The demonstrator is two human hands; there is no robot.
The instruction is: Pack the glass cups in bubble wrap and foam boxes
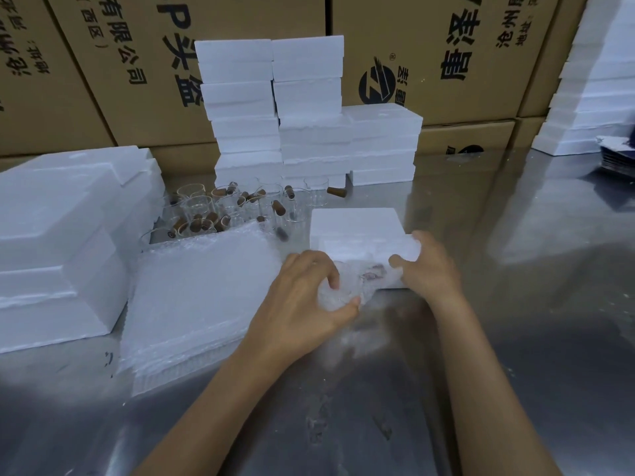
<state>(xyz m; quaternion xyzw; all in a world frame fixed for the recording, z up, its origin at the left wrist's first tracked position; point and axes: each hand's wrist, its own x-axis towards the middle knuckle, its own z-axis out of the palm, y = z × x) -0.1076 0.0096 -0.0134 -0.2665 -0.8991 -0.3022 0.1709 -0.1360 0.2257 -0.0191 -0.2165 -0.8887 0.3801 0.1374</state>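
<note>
Steel table [515, 304], left hand [302, 297] grip clamped on blurred bubble-wrapped cup [350, 286], right hand [429, 266] grip clasping foam box [357, 231].

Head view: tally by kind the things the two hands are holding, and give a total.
Bubble-wrapped cup, gripped by the left hand: 1
Foam box, held by the right hand: 1
Total: 2

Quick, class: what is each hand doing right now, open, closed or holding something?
Left hand: closed, its grip round the bubble-wrapped cup.
Right hand: closed, fingers curled on the foam box, thumb at the wrapped cup.
</note>
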